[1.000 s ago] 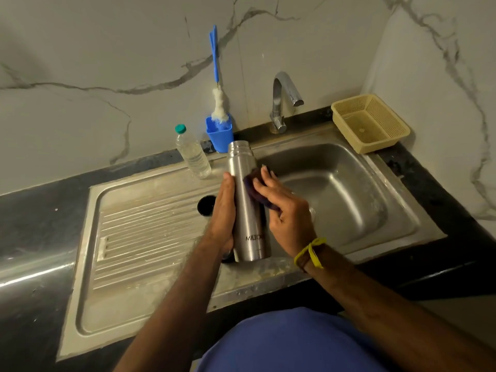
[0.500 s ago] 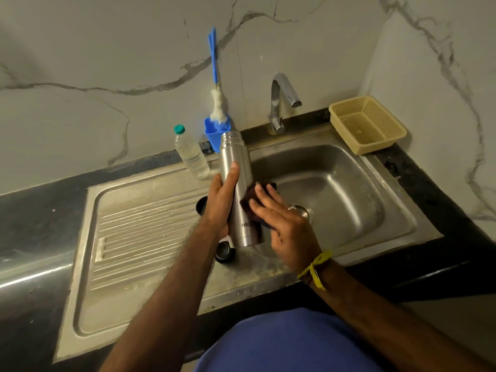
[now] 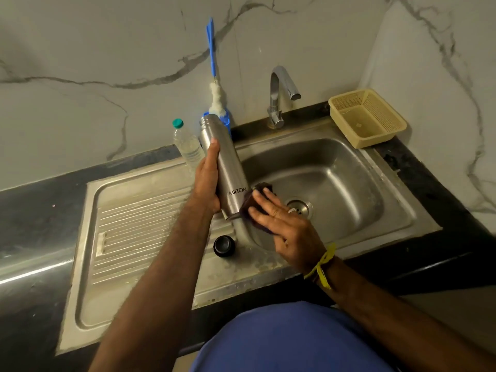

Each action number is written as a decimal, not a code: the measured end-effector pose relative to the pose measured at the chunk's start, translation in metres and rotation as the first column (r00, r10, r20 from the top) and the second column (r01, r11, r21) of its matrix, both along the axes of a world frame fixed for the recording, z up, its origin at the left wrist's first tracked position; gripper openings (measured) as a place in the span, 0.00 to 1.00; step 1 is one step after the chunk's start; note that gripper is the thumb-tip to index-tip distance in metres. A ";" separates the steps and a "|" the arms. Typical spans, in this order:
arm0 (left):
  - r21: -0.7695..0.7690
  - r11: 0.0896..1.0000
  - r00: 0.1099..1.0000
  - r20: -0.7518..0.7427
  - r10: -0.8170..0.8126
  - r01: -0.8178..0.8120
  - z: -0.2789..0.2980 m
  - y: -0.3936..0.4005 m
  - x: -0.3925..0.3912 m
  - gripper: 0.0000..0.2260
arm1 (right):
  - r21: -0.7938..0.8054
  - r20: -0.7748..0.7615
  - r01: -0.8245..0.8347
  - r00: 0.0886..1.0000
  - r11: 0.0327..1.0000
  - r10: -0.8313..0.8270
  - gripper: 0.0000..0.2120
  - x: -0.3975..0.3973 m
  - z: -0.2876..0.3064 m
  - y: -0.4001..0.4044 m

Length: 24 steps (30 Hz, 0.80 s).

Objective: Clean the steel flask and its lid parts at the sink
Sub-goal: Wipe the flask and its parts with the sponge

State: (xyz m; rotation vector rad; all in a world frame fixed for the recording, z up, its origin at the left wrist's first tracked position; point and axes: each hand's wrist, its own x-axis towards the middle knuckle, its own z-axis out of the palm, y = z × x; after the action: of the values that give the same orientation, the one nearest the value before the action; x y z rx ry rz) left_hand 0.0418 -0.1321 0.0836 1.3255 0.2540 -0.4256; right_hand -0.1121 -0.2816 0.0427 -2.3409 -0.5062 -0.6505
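The steel flask (image 3: 224,162) is tilted with its open mouth up and to the left, over the sink's left rim. My left hand (image 3: 208,181) is wrapped around its middle from the left. My right hand (image 3: 279,224) presses a dark scrub pad (image 3: 256,194) against the flask's lower end. A black lid part (image 3: 224,246) lies on the steel drainboard just below the flask.
The sink basin (image 3: 349,183) with its drain lies to the right, the tap (image 3: 279,95) behind it. A blue bottle brush (image 3: 213,76) stands in a blue holder behind the flask, beside a clear plastic bottle (image 3: 188,146). A beige basket (image 3: 367,116) sits at the back right. The drainboard (image 3: 128,232) is at left.
The flask has risen and tilted away from me, mouth toward the wall. My right hand with the pad has slid down from the flask's upper body to its base.
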 end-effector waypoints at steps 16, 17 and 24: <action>-0.062 0.998 0.997 0.069 0.023 -0.018 -0.018 -0.008 -0.030 0.32 | 0.237 -0.114 0.098 0.991 0.967 -0.072 0.30 0.026 0.009 0.003; -0.057 0.998 0.996 0.086 0.010 -0.005 -0.018 -0.010 -0.034 0.29 | 0.265 -0.132 0.141 0.985 0.954 -0.109 0.30 0.030 0.011 0.004; 0.004 0.999 0.984 0.170 -0.046 0.046 -0.017 -0.006 -0.051 0.24 | 0.156 -0.067 0.121 0.991 0.980 -0.112 0.27 0.035 0.012 0.005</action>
State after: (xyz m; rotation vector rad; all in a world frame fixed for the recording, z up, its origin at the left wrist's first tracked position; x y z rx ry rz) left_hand -0.0095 -0.1386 0.0663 1.3611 0.0809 -0.3491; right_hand -0.0773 -0.2766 0.0545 -2.2421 -0.2808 -0.6505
